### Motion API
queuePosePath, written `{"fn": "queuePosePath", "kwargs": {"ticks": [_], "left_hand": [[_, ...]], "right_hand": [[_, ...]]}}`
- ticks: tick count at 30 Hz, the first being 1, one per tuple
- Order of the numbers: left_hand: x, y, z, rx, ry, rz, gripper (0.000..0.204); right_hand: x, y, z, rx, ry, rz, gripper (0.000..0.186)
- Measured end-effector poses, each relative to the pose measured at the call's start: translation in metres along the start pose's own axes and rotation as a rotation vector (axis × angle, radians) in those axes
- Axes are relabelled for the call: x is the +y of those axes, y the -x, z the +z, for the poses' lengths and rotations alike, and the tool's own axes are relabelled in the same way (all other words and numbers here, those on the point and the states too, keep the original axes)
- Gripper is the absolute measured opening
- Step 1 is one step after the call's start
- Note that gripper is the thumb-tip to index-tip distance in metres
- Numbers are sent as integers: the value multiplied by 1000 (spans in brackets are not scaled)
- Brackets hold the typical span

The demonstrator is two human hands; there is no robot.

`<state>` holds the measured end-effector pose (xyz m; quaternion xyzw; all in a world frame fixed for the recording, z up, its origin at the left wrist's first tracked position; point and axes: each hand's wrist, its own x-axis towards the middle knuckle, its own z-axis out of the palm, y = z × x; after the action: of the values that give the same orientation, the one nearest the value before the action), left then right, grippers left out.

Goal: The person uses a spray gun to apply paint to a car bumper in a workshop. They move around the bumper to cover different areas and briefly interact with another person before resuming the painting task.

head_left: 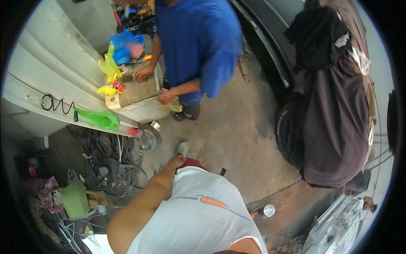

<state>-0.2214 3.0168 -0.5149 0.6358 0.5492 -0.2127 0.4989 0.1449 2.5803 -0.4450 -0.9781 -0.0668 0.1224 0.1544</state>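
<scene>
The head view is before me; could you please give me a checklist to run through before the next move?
1. Left hand empty: cannot tell; it is by the red cloth at the waist.
2. Right hand gripping the silver container: cannot tell; mostly hidden.
3. Gap to the co-worker: ok; floor shows between.
4. Worktop free of hands: not ok; the co-worker's hand rests there.
5. Left-side floor uncluttered: not ok; cables and parts lie heaped.

Stained concrete floor mid-frame, soft even light.
Ribbed white wall upper left, wood-topped bench just beside it; reddish-brown floor strip lower right.
</scene>
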Motion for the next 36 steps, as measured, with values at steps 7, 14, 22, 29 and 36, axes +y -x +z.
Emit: {"fn": "queuePosePath", "kwargs": {"ticks": [7, 14, 22, 29, 36], "left_hand": [[-64, -65, -133, 338, 453, 146, 41], [-232, -71, -188, 188, -195, 24, 48], [-255, -16, -160, 260, 47, 26, 47], [-239, -44, -110, 225, 390, 68, 43], [-254, -79, -140, 211, -13, 201, 61]], "right_hand": [[-109, 24, 88, -145, -76, -249, 77], [-242, 52, 79, -230, -286, -371, 77], [-309, 95, 65, -253, -165, -391, 82], [-210, 89, 111, -255, -126, -366, 81], [-231, 140, 78, -259, -176, -11, 74]]}}
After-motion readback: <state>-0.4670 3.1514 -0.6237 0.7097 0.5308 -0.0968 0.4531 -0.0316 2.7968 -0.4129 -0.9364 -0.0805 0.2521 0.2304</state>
